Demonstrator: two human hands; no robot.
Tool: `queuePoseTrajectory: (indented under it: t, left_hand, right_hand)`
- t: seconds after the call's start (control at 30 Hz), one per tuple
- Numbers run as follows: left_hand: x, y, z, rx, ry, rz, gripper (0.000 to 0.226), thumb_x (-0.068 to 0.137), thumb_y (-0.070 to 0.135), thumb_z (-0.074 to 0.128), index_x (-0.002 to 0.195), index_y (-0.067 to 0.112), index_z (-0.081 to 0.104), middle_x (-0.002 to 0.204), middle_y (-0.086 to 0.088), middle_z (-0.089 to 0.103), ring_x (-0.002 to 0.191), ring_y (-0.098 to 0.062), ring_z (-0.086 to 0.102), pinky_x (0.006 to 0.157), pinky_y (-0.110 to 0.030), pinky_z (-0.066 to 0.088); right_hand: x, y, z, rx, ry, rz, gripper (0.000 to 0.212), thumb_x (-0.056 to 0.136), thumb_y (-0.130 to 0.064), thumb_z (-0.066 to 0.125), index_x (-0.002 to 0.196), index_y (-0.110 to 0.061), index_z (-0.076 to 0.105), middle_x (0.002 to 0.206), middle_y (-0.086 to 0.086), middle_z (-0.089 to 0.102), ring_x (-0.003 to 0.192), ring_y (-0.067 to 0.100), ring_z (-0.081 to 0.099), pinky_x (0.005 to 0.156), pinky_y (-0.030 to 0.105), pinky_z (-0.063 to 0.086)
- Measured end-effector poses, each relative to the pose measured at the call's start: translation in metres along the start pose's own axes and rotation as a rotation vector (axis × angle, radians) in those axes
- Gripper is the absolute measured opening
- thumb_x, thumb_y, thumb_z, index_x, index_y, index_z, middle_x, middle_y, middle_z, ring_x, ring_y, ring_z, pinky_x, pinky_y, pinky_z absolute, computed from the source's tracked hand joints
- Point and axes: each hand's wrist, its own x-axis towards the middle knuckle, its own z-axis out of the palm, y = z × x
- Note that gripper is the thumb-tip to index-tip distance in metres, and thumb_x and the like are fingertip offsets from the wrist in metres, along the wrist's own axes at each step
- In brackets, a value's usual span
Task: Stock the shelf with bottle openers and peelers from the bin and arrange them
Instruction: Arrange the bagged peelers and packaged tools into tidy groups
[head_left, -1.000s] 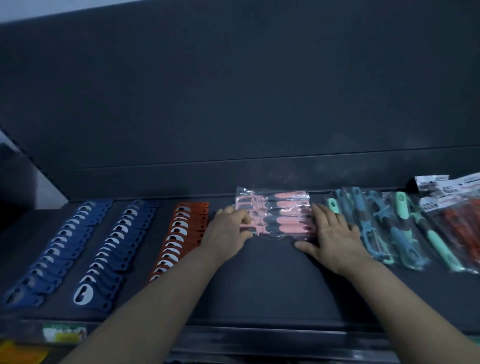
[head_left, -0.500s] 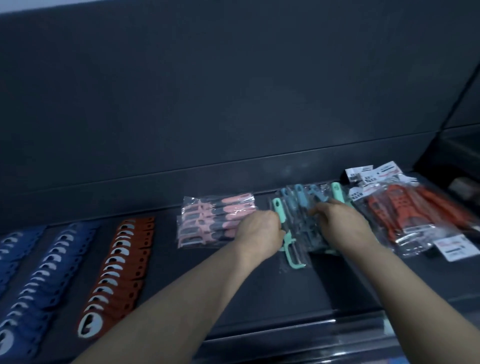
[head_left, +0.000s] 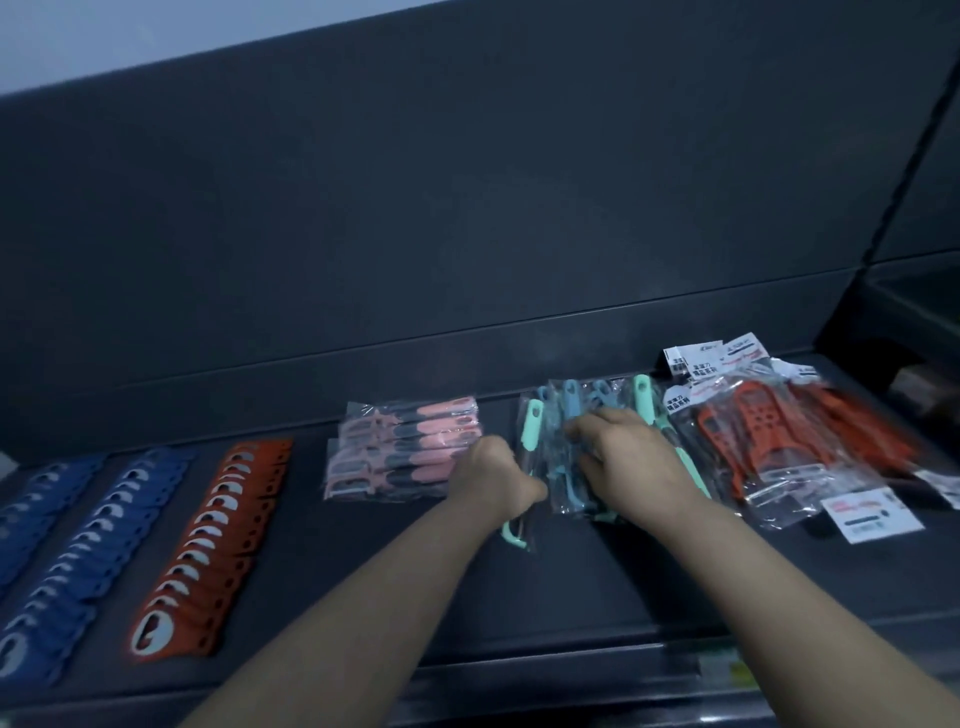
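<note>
Towards the back edge of the dark shelf (head_left: 571, 587), right of its middle, the pile of clear-bagged mint and blue plastic peelers (head_left: 558, 470) sits between both hands. The left hand (head_left: 496, 480) curls its fingers round the pile's left side, and the right hand (head_left: 631, 462) bends its fingers over the top. Holding both sides likely squares the slippery bags beside the bagged pink peelers (head_left: 410, 449).

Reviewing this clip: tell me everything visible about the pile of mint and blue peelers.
The mint and blue peelers are a loose, overlapping pile of slim plastic-handled tools in clear bags, handles toward the back wall, on the dark shelf between pink peelers and orange packs. The left hand grips the leftmost mint one; the right hand lies across the middle, grip unclear.
</note>
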Motion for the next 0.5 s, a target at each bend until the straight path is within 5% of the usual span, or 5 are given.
queuePoseTrajectory:
  t: [0.2,0.33,0.5]
  left_hand:
    - [-0.009,-0.022,-0.025,-0.389,0.042,0.031,0.014,0.061,0.006,0.067,0.073,0.015,0.065,0.073,-0.003,0.066,0.074,-0.020,0.064,0.078,-0.036,0.058]
    - [-0.019,-0.054,-0.064,-0.374,0.081,0.169,0.021,0.075,0.002,0.072,0.086,0.019,0.066,0.076,0.012,0.059,0.071,-0.004,0.056,0.065,-0.008,0.046]
    - [-0.018,-0.133,-0.098,-0.239,0.125,0.088,0.022,0.069,0.020,0.084,0.077,0.026,0.064,0.082,0.004,0.068,0.078,-0.013,0.063,0.076,-0.028,0.053]
  right_hand:
    - [0.019,-0.032,0.005,-0.183,-0.081,-0.338,0.065,0.084,-0.014,0.058,0.142,-0.034,0.036,0.156,-0.007,0.021,0.146,0.017,0.013,0.110,0.042,0.019]
    - [0.030,-0.062,0.005,-0.193,-0.022,-0.343,0.032,0.093,-0.030,0.052,0.124,-0.036,0.052,0.128,-0.012,0.053,0.129,0.015,0.038,0.103,0.041,0.024]
    - [0.023,-0.102,0.022,-0.097,-0.169,-0.299,0.038,0.088,-0.047,0.059,0.125,-0.043,0.052,0.128,-0.016,0.057,0.121,0.011,0.045,0.087,0.033,0.027]
